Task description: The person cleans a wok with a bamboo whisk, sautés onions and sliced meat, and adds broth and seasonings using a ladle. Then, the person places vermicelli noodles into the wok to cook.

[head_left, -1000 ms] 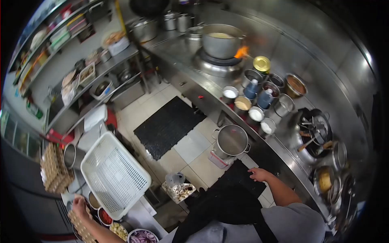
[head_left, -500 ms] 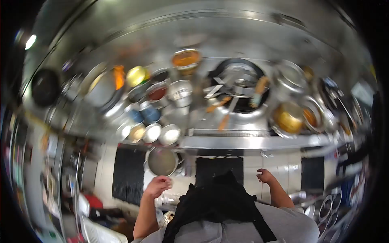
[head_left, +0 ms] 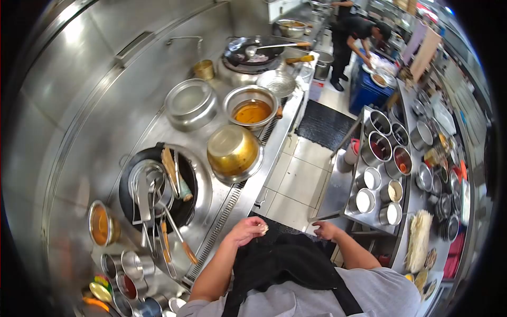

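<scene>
My left hand (head_left: 248, 231) is closed in front of my black apron (head_left: 285, 261), its fingertips pinched on a small pale piece (head_left: 264, 230) too small to name. To its right, my right hand (head_left: 325, 231) hangs over the floor with the fingers loosely curled; whether it holds anything does not show. Left of my hands, a black wok (head_left: 190, 203) on the steel stove holds ladles and other utensils. Beyond it sit an upturned golden pot (head_left: 229, 149) and a steel bowl (head_left: 252, 100) with orange liquid.
Metal containers crowd a steel cart (head_left: 346, 211) on the right, near a bundle of pale noodles (head_left: 419, 240). A co-worker in black (head_left: 359, 34) bends over a blue bin (head_left: 364, 90) further back. Black mats (head_left: 325, 122) lie on the tiled floor.
The view has swung right from the shelves and crate, past the stove, to the aisle. My left hand has left the ingredient bowls and is now before my apron with a small pale piece.
</scene>
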Demonstrator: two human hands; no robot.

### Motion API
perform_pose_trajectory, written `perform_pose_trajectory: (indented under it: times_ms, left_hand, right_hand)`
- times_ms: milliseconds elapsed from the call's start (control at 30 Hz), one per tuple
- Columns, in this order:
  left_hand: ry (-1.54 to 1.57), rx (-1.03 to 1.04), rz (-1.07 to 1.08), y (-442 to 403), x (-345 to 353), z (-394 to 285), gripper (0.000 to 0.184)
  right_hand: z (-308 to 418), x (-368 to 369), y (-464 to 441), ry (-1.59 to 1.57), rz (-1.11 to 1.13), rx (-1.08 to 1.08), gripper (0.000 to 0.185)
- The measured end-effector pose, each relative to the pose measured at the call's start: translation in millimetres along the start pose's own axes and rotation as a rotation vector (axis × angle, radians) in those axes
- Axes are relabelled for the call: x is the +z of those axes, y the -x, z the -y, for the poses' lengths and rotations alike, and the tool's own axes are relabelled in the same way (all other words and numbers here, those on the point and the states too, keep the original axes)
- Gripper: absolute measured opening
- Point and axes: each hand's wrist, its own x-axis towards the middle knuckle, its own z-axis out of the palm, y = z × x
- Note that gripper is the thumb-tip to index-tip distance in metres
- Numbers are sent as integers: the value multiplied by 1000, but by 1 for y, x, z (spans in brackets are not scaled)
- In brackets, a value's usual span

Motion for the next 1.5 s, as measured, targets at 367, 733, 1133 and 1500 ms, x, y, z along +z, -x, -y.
perform_pose_trajectory:
  times_ms: [367,733,1133,1500]
  left_hand:
    - [19,-98,238,-176,-4,-119,13]
    - [2,-80,279,-459,92,-261,15]
    - [35,888,-240,-597,54,-639,24]
    - [-1270,267,-1143,-770,-60,-768,24]
  right_hand:
    - [50,-70,20,-527,-261,164,55]
    - [61,-340,-43,-402,-518,62,51]
    - [71,-583,-183,-167,-487,-83,50]
    - [42,-779,-270,-54,-489,162,46]
